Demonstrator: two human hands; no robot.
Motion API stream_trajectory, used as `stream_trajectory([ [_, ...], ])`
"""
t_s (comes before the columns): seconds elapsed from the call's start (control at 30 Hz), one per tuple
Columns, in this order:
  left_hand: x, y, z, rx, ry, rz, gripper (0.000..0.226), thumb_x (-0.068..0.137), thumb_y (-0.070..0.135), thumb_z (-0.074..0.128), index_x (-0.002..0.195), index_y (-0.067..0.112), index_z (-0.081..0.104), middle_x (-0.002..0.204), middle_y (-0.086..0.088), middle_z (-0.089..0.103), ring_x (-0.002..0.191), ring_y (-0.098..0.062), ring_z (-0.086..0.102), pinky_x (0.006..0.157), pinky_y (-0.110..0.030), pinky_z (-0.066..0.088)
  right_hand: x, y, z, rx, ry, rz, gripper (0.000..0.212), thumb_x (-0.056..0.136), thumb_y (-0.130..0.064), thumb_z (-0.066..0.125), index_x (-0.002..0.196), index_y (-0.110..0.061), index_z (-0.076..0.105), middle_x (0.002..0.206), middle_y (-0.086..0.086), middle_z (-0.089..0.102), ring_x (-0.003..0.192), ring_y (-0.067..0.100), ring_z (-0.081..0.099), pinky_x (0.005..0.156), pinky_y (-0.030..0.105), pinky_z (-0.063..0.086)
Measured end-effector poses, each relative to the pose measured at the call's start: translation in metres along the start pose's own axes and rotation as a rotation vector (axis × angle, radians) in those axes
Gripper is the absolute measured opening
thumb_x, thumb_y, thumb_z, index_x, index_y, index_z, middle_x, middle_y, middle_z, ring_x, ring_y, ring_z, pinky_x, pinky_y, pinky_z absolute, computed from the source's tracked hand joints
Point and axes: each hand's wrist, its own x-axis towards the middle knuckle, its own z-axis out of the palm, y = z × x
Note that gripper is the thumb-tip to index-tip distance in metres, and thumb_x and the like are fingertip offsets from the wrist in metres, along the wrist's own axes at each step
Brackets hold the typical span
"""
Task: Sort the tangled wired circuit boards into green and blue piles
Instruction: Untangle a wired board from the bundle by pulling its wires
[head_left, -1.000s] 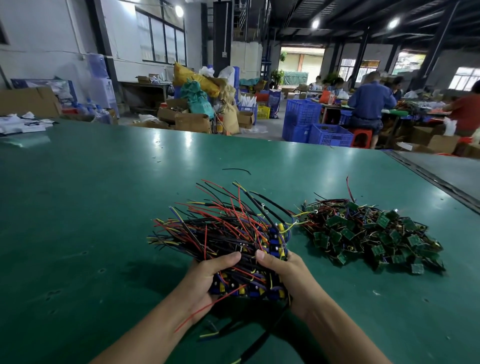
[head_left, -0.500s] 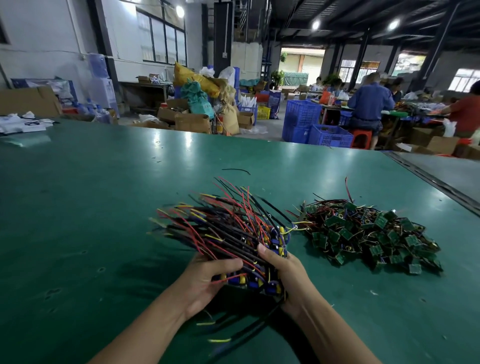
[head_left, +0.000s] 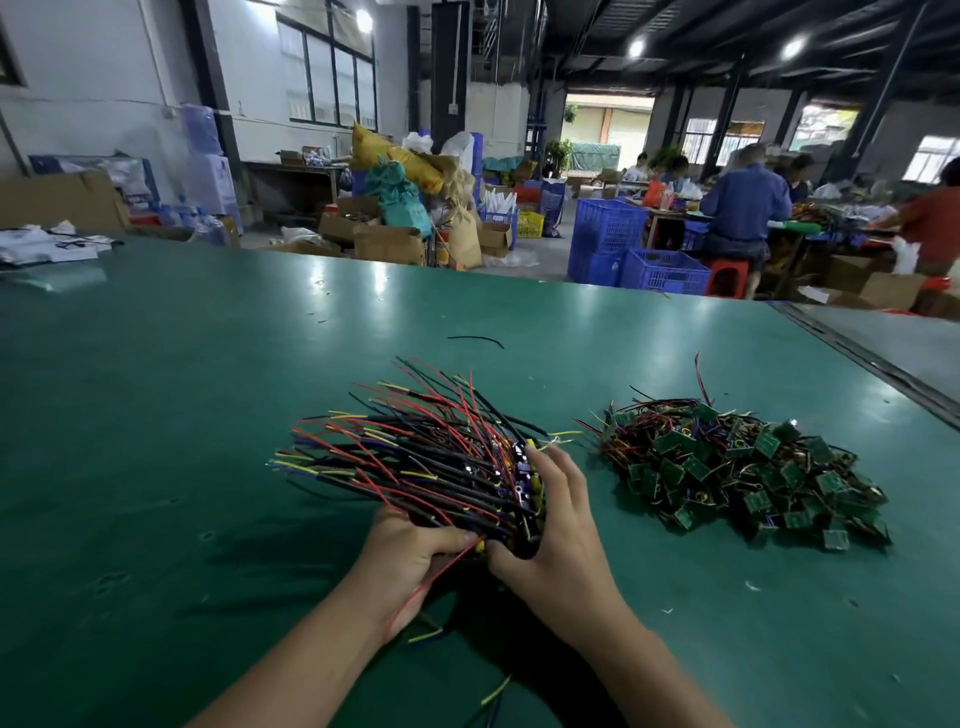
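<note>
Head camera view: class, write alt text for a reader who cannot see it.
Two bare hands, the left hand and right hand, grip a bundle of blue circuit boards, its red, black and yellow wires fanning out leftward above a green table. A pile of green circuit boards lies to the right.

Both forearms are bare from the bottom of the view up to the wrists, with no sleeve showing. The left hand (head_left: 410, 553) and the right hand (head_left: 558, 540) are ungloved. The fingers (head_left: 563, 470) are slender with short, plain nails. Both wrists are bare.
</note>
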Motion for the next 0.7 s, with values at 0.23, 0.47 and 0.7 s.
stream_trajectory([
  [0.23,-0.002,0.003,0.004,0.024,-0.024,-0.026,0.03,0.072,-0.025,0.059,0.072,0.0,0.075,0.082,-0.019,0.074,0.07,-0.026,0.072,0.055,-0.027,0.055,0.001,-0.002,-0.006,-0.247,0.04,-0.052,0.042,0.08,-0.025,0.077,0.119,-0.018,0.065,0.127,-0.004,0.062,0.108,0.017,0.063,0.089,0.027,0.05],
  [0.47,0.0,0.005,0.005,-0.016,0.061,-0.045,0.016,0.076,-0.021,0.059,0.077,-0.007,0.068,0.068,-0.015,0.069,0.059,-0.019,0.068,0.053,-0.029,0.057,0.006,-0.008,0.001,-0.298,0.113,-0.019,0.026,0.095,-0.019,0.06,0.121,-0.017,0.063,0.106,0.002,0.071,0.088,0.03,0.067,0.07,0.04,0.053],
  [0.7,-0.003,-0.003,0.012,0.019,0.036,0.059,0.033,0.07,-0.03,0.057,0.085,-0.003,0.069,0.078,-0.013,0.074,0.068,-0.02,0.071,0.056,-0.026,0.056,0.007,-0.006,0.004,-0.085,0.129,0.088,0.059,0.084,-0.012,0.063,0.139,-0.02,0.042,0.118,-0.007,0.053,0.11,0.011,0.051,0.082,0.013,0.032],
])
